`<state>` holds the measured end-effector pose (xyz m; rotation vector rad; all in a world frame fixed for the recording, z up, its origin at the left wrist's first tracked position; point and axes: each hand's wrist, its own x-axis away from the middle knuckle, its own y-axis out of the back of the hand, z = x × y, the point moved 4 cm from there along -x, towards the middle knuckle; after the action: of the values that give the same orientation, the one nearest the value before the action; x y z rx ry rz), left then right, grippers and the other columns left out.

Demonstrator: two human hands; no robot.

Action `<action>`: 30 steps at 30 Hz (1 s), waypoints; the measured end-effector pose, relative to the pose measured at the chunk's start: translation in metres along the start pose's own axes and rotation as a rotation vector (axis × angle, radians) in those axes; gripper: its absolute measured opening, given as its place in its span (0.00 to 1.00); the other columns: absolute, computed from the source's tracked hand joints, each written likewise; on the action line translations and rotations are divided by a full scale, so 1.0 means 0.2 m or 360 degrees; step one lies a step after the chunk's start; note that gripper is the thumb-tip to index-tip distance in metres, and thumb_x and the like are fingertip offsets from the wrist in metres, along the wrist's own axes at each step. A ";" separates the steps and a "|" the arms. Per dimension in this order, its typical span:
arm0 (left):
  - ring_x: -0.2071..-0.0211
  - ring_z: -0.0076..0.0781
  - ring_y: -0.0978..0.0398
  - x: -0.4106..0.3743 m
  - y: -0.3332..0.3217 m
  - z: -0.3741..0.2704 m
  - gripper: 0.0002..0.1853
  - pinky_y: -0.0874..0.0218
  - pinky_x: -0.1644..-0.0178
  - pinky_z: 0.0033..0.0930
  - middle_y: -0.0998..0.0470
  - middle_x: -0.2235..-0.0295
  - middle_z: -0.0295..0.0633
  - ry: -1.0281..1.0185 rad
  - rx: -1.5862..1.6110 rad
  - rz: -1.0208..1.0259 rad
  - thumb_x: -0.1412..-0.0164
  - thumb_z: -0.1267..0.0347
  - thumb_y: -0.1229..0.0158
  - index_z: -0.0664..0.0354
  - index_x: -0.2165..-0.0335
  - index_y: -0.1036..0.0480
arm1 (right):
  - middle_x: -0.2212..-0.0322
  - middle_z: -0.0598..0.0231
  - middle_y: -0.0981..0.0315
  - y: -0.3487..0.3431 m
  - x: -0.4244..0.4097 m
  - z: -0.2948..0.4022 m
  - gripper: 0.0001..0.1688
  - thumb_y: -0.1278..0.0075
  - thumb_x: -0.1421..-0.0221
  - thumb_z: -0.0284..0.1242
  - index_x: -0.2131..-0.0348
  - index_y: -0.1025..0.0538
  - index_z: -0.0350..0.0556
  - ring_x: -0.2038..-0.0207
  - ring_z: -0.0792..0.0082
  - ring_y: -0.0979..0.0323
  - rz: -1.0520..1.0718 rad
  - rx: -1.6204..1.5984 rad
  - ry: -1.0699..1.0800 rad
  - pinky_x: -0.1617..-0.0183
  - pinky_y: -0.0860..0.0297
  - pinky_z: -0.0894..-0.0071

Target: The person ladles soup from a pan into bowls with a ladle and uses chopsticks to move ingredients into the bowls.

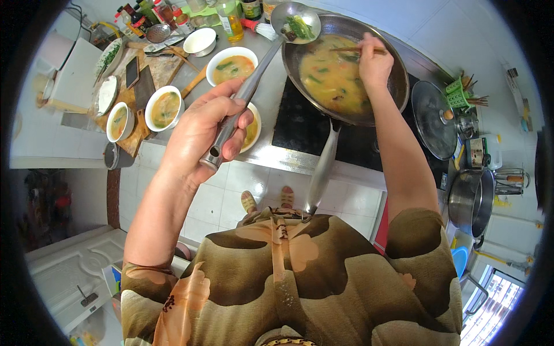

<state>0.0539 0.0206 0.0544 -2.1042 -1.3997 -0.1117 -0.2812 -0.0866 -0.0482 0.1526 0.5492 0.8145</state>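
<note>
My left hand [212, 123] grips the steel handle of a ladle [259, 73]. Leafy greens and a dark morsel [301, 29] lie in the ladle's bowl, which is held above the left rim of a deep frying pan [396, 101]. Inside the pan is a yellowish soup [329, 78] with green pieces. My right hand [375, 62] holds wooden chopsticks [344, 49] over the soup; their tips are blurred. Left of the pan stand white bowls of similar soup: one behind my left hand [210, 72], one partly hidden by it [259, 133], and two farther left [149, 112] [110, 126].
The pan sits on a black cooktop [294, 116], its long handle [323, 166] reaching toward my body. A glass lid [434, 123] and a steel pot [458, 203] are at the right. Leftward, a cutting board [164, 69] bears a cleaver [144, 88] and smartphone [132, 72]. Several condiment bottles [229, 21] line the back.
</note>
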 end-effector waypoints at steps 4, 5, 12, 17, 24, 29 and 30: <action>0.91 0.20 0.40 0.00 0.00 0.00 0.27 0.48 0.89 0.19 0.32 0.78 0.39 0.0035 0.0039 0.0085 0.44 0.73 0.56 0.69 0.46 0.46 | 0.79 0.55 0.29 -0.03 -0.05 -0.11 0.24 0.58 0.42 0.41 0.76 0.28 0.36 0.83 0.64 0.31 -0.0532 -0.0571 -0.0496 0.79 0.32 0.66; 0.91 0.20 0.40 0.00 0.00 0.00 0.26 0.49 0.89 0.20 0.32 0.78 0.39 0.0038 0.0043 0.0093 0.44 0.73 0.56 0.69 0.46 0.46 | 0.80 0.55 0.29 -0.04 -0.06 -0.15 0.24 0.58 0.42 0.41 0.75 0.29 0.34 0.84 0.64 0.32 -0.0686 -0.0753 -0.0632 0.80 0.31 0.66; 0.92 0.20 0.40 0.03 -0.01 0.02 0.25 0.49 0.90 0.19 0.33 0.79 0.38 0.0070 0.0055 0.0054 0.44 0.74 0.59 0.69 0.47 0.45 | 0.84 0.57 0.38 -0.07 -0.02 -0.37 0.20 0.69 0.37 0.36 0.70 0.36 0.36 0.85 0.66 0.39 -0.0843 -0.1239 -0.1427 0.72 0.27 0.60; 0.92 0.20 0.41 0.04 -0.02 0.04 0.25 0.50 0.90 0.19 0.33 0.79 0.39 0.0123 0.0044 0.0097 0.44 0.74 0.59 0.68 0.47 0.45 | 0.87 0.61 0.44 0.00 -0.02 -0.33 0.19 0.73 0.36 0.37 0.69 0.39 0.40 0.84 0.69 0.43 -0.0816 -0.1507 -0.1438 0.63 0.29 0.57; 0.92 0.20 0.40 0.04 -0.04 0.09 0.25 0.49 0.90 0.19 0.32 0.79 0.39 0.0187 0.0080 0.0089 0.44 0.74 0.58 0.67 0.47 0.45 | 0.86 0.61 0.43 0.19 -0.15 -0.18 0.19 0.72 0.36 0.37 0.72 0.38 0.41 0.85 0.71 0.44 -0.0721 -0.1683 -0.1196 0.65 0.29 0.58; 0.92 0.19 0.42 0.04 -0.09 0.11 0.26 0.50 0.92 0.17 0.33 0.79 0.39 0.0242 0.0054 0.0059 0.45 0.74 0.57 0.64 0.46 0.45 | 0.84 0.61 0.41 0.35 -0.24 0.00 0.20 0.71 0.35 0.38 0.72 0.38 0.40 0.85 0.71 0.44 -0.0724 -0.1640 -0.1026 0.68 0.29 0.58; 0.93 0.19 0.43 0.05 -0.10 0.11 0.26 0.50 0.92 0.16 0.34 0.79 0.39 0.0253 0.0047 0.0024 0.45 0.74 0.57 0.62 0.46 0.44 | 0.84 0.60 0.41 0.37 -0.25 0.03 0.20 0.72 0.35 0.38 0.72 0.38 0.40 0.85 0.71 0.44 -0.0707 -0.1637 -0.0989 0.68 0.28 0.58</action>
<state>0.0361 0.0455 0.0482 -2.0335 -1.2837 -0.2455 -0.3533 -0.0715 0.0017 -0.6306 -0.4474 0.4893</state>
